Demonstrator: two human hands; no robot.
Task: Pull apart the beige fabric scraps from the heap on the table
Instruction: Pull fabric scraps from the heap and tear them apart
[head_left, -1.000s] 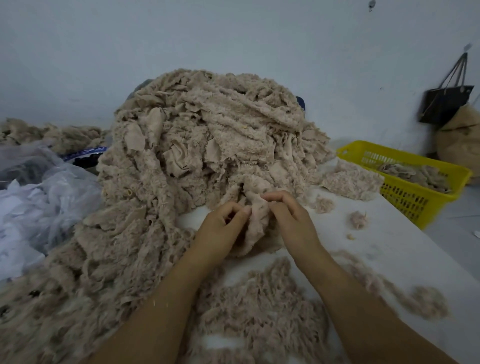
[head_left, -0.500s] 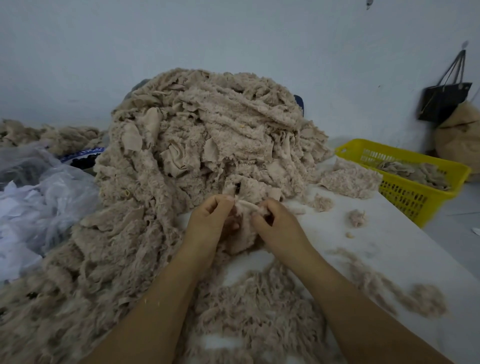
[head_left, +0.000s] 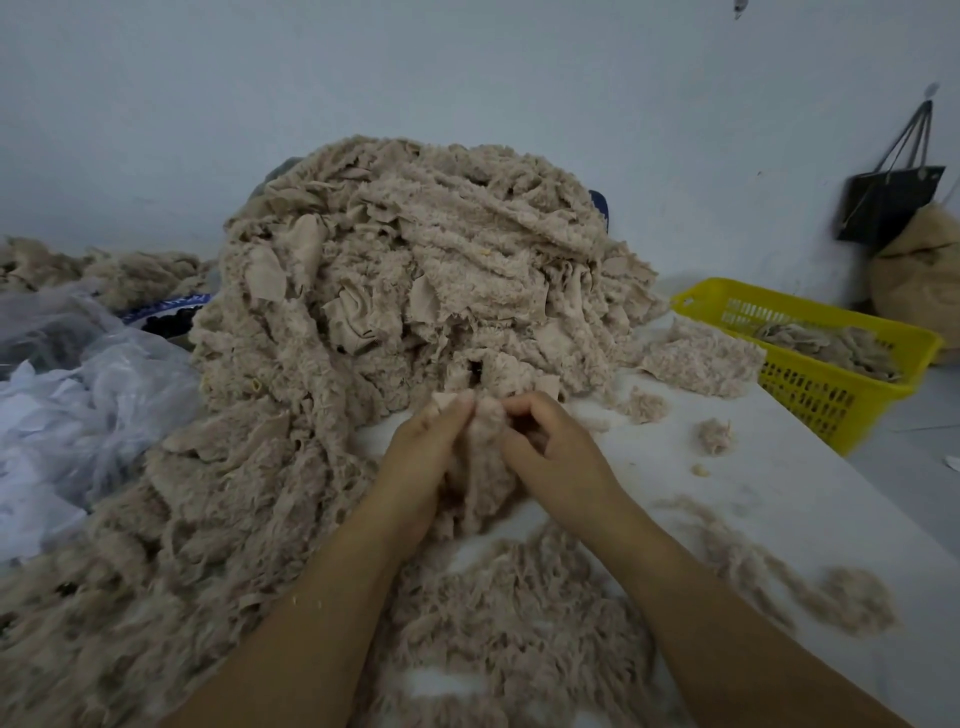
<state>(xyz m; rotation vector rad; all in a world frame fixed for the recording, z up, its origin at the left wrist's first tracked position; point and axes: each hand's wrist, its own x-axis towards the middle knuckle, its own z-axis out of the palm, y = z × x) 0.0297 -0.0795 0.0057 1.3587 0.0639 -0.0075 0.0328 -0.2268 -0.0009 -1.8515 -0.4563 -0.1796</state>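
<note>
**Beige fabric scraps: both hands pinch one piece at the foot of the heap**

Head view, the only one. Beige fabric scraps form a big heap (head_left: 415, 270) in the middle of the white desk (head_left: 779, 493). It is backed up to the pale wall and spills down the left side toward the camera.

One scrap (head_left: 480, 467) sits at the near foot of the heap, between both hands. Its lower end hangs down to the desk.
- **Left hand** (head_left: 421, 462): fingers (head_left: 457, 410) curled, clamped on the scrap's top left edge.
- **Right hand** (head_left: 556, 457): fingers (head_left: 524, 408) curled, pinching the top right of the same scrap.
- The two pinches sit just beside each other, nearly touching.
- Both forearms are bare and come in from the bottom edge.

Shredded fluff (head_left: 519, 613) lies flat on the desk under and between the forearms. A thinner trail of fluff (head_left: 841, 597) runs off to the right.

Two small tufts (head_left: 714, 435) lie right of the hands, apart from the heap. A flat fuzzy piece (head_left: 701, 358) rests at the heap's right side, near the yellow basket (head_left: 810, 384). The basket holds more beige scraps. Cannot tell whether it stands on the desk or just beside it.

Clear plastic bags (head_left: 78, 405) are bunched at the left, touching the heap's lower edge. More beige material (head_left: 104, 270) lies behind them.

A black bag (head_left: 888, 202) hangs on the wall at far right, with a tan sack (head_left: 919, 280) below it.
</note>
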